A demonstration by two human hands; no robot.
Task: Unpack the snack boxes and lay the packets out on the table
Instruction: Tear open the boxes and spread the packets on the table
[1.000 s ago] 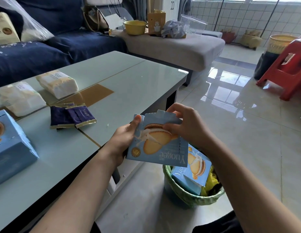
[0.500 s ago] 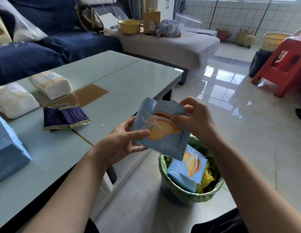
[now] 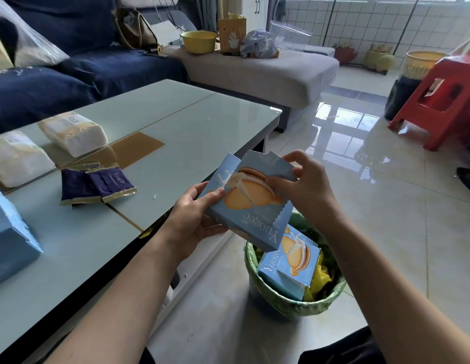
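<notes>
**Torn box held over the bin, table off to the left**

Held in mid-air, tilted, above and just beside the green-lined bin (image 3: 294, 303): a blue snack box (image 3: 251, 206), printed face up, torn end pointing away and up. Gripped at the near-left side by the left hand (image 3: 192, 222), thumb on the printed face, fingers curled beneath. Pinched at the ragged top flap by the right hand (image 3: 302, 187), thumb and forefinger closed on the card, other fingers loosely bent. Long axis running from lower right to upper left, open end toward the far side. Whether packets remain inside: cannot tell.

Already laid on the table (image 3: 176, 122): two purple packets (image 3: 97, 185), well to the left of both hands. Left hand nearer that spot. Another blue box (image 3: 289, 266) lying in the bin; a third (image 3: 10, 237) resting at the table's near-left edge.
</notes>
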